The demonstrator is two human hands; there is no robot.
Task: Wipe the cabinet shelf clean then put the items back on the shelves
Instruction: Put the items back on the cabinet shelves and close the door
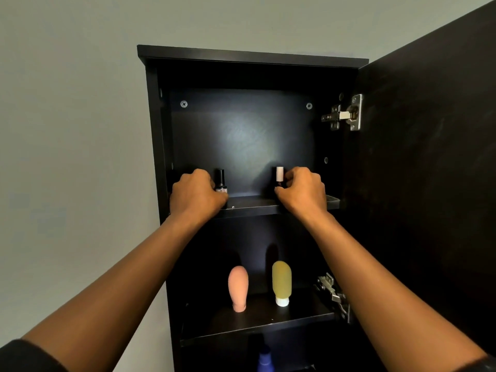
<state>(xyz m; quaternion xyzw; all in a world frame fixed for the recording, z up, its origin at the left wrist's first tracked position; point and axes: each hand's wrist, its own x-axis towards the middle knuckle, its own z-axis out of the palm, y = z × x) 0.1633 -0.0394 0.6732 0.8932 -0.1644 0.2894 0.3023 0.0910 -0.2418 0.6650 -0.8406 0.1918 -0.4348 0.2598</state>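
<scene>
A dark wall cabinet stands open. On its upper shelf [252, 204] stand two small nail polish bottles. The black-capped bottle [221, 181] is at the left, and my left hand [196, 194] is curled around its lower part. The white-capped bottle [279, 175] is at the right, with my right hand [303, 191] closed on its base. Both bottles are upright on the shelf. On the middle shelf [257, 324] a pink squeeze bottle [237, 287] and a yellow squeeze bottle [281, 281] stand cap-down, side by side.
The cabinet door [429, 157] hangs open to the right on metal hinges [346, 115]. A blue bottle top [264, 361] shows on the lowest shelf. A plain grey wall [75, 130] lies to the left of the cabinet.
</scene>
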